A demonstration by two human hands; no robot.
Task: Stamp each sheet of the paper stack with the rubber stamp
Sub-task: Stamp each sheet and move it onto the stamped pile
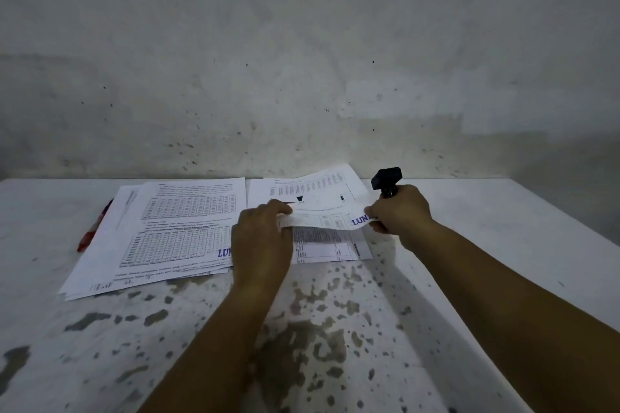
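Head view is looking down at a lifted sheet [323, 211] that's curling up off the right-hand paper stack [330, 246], with a blue "LUN…" stamp mark showing near its right corner. The left hand [260, 241] is pinching the sheet's near left edge between thumb and fingers, fingers curled over the paper. The right hand [399, 209] is doing double duty: it's gripping the black rubber stamp [386, 181], whose head is sticking up above the fist, and it's also pinching the sheet's right corner between thumb and fingertips. So the stamp is sitting up in the air, just to the right of the stack, not touching any paper.

Under the raised sheet the stack is lying flat on the table [335, 328], printed tables showing on the page below. Just beside it on the left, a second pile of papers [161, 234] is lying a bit fanned out, its top page full of tables and also wearing a blue stamp mark that the left hand is partly covering. A red thing [92, 231] is poking out from under that pile's left side, can't tell what it is. The tabletop is white and blotchy, and a stained grey wall [302, 60] is standing right behind it
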